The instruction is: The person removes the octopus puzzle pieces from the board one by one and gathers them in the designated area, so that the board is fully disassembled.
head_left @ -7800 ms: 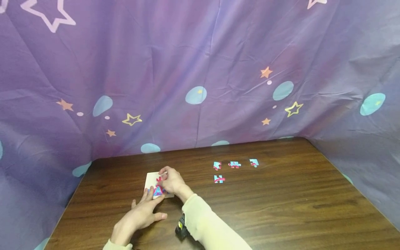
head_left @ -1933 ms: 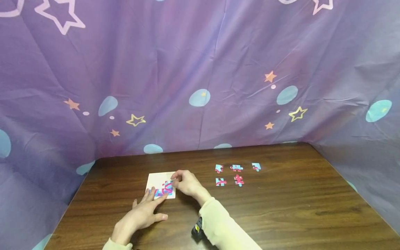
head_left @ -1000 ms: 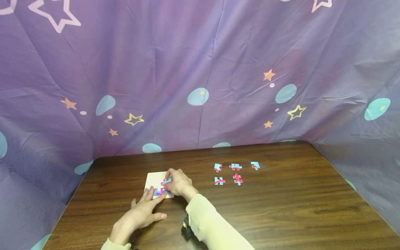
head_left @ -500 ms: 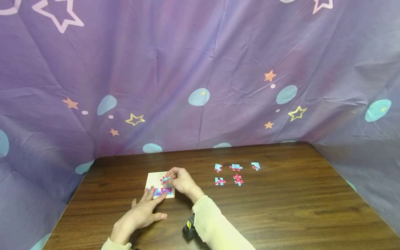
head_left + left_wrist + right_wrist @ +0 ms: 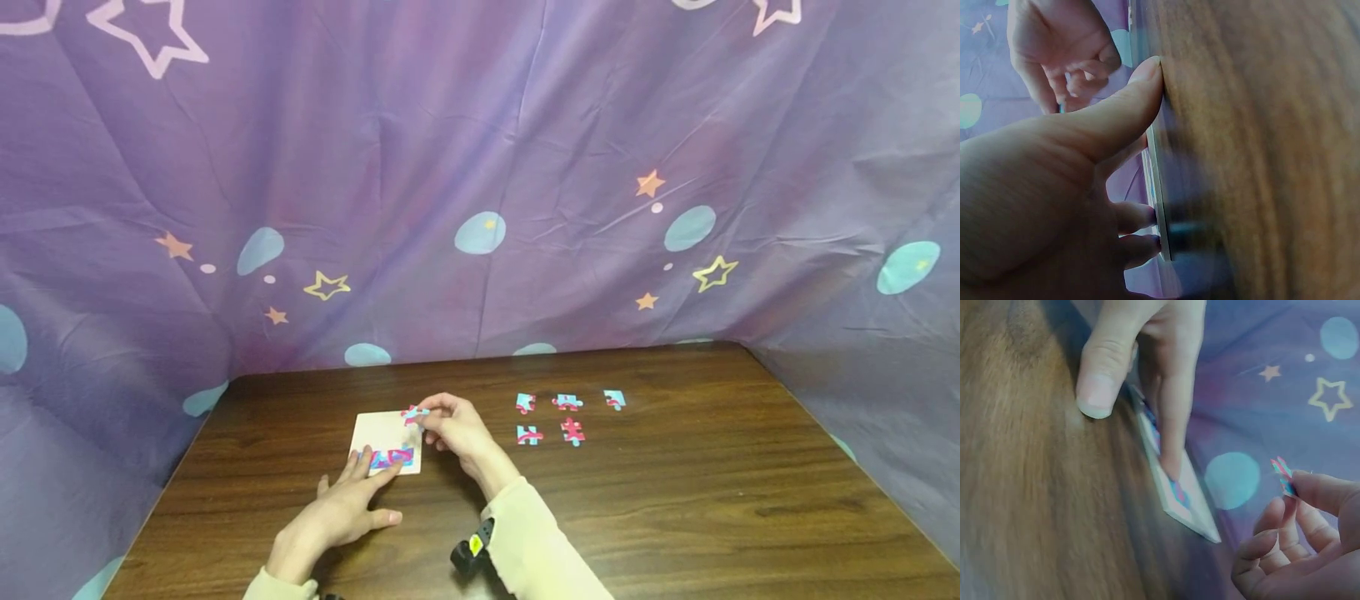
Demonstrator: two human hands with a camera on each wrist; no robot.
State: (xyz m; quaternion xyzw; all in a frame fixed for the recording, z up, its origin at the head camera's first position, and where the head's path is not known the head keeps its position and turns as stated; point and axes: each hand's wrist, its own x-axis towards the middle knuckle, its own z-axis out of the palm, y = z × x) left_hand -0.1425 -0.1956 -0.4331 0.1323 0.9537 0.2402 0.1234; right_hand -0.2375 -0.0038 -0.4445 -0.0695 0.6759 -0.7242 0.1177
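A square white puzzle board (image 5: 373, 427) lies on the table, with a row of joined blue, purple and pink jigsaw pieces (image 5: 393, 457) along its near edge. My left hand (image 5: 333, 512) rests its extended fingertips on that row and the board, thumb spread to the side. Between thumb and fingers, my right hand (image 5: 459, 429) pinches a blue and pink jigsaw piece (image 5: 1282, 476), raised above the board's far right corner. In the right wrist view, the held piece is clear of the board and tilted. The left palm hides part of the near side.
To the right lie several loose pieces: a back row with a corner piece (image 5: 615, 399), and a nearer row with a mostly red piece (image 5: 573, 432). A brown wooden table (image 5: 675, 500) carries everything. A purple curtain (image 5: 420, 167) hangs behind it.
A red piece held earlier over the board now lies among the loose ones. The right hand has lifted the blue and pink piece up and right from above the row. The left hand stays put.
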